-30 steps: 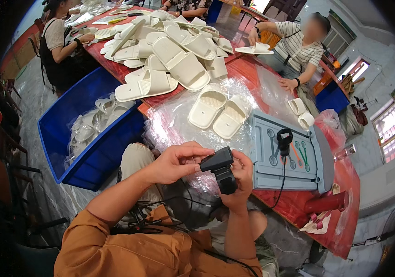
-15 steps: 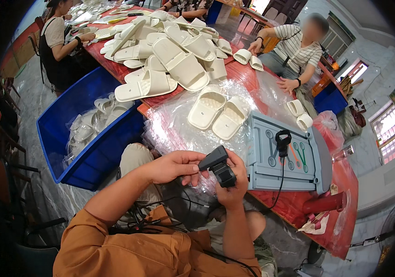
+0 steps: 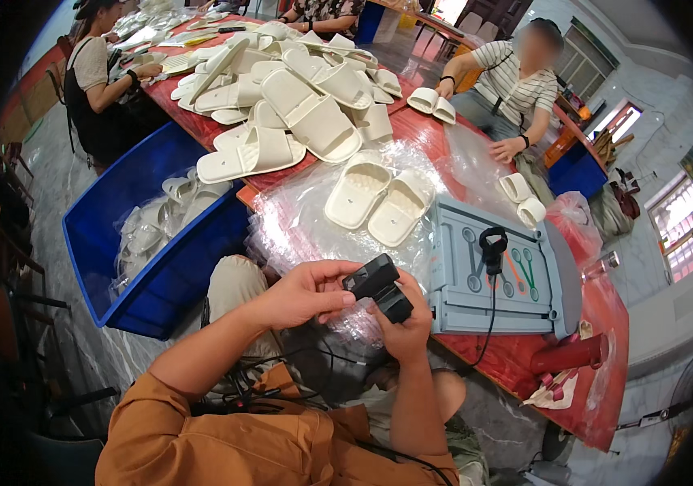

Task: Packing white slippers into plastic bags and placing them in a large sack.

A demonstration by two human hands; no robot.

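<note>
Between my hands, over my lap, is a small black two-part boxy device. My right hand wraps round its lower part from the right. My left hand pinches its left end with thumb and fingers; some fingertips are hidden behind it. Just beyond, a pair of cream slippers lies side by side on a stack of clear plastic bags. Right of them rests a grey-blue plastic case with a black strapped device and its cable on top.
A big slipper pile covers the red table's far part. At left stands a blue bin holding bagged slippers. Across the table, a person in a striped shirt handles slippers. A red cylinder lies at the right; cables cross my lap.
The black device has turned in my fingers, showing more of its left end. My left hand's fingers have shifted on it. The striped-shirt person's hand has moved at the slippers across the table.
</note>
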